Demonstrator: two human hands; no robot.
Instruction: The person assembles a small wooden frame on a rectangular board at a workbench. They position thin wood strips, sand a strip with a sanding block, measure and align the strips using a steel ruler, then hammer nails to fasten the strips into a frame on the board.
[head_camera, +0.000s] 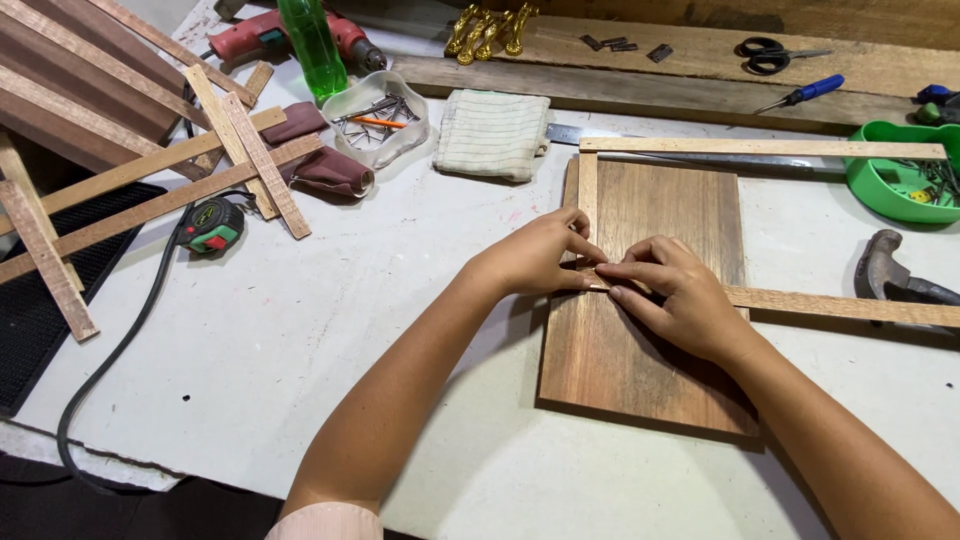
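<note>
A thin wood strip (840, 304) lies across a dark wood board (640, 300) in the middle of the white tabletop (350, 300). The left hand (535, 255) and the right hand (675, 295) meet at its left end, and the fingers pinch down on it there. A second strip (587, 190) stands along the board's left edge, and a third (760, 147) lies along the far edge. So it looks like three sides are laid out, and the near side is still bare.

Far off sit a folded striped cloth (492, 133) and a clear tub of nails (378, 125). A green bottle (312, 45) stands far left; I cannot see any label on it. A green tray (900, 180) is on the right.
</note>
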